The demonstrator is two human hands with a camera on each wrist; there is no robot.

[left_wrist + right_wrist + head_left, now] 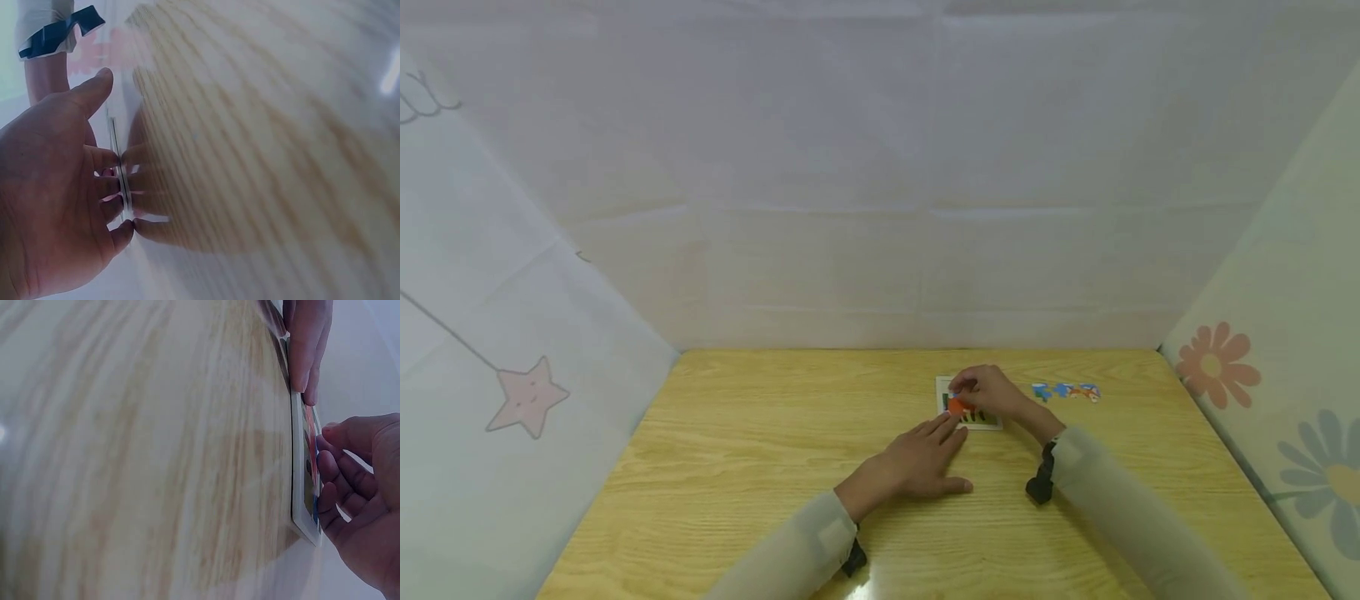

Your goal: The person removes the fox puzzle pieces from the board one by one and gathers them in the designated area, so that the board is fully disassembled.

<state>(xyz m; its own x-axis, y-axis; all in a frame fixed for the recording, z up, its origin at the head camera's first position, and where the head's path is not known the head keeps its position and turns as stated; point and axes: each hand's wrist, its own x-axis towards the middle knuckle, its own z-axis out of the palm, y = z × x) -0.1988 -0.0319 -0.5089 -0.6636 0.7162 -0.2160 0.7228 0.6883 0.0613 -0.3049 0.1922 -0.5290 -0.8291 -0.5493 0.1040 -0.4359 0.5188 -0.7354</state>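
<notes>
A small picture puzzle in a white-edged tray (991, 426) lies toward the back of the table, right of centre. My left hand (925, 462) lies palm down with fingers extended, its fingertips touching the tray's near left part. The right hand (992, 393) is over the tray from the right, thumb and index finger pinching a small puzzle piece with blue on it (956, 395) at the picture's surface. Beside the fingertips shows a red patch of the picture (955, 407). In the right wrist view, the curled fingers (327, 465) touch the tray's face and partly hide the piece.
Several loose puzzle pieces (1062, 390), blue and orange, lie in a row right of the tray. The wood-grain table (760, 433) is bounded by a pale cloth at the back (820, 275) and printed cloths at both sides.
</notes>
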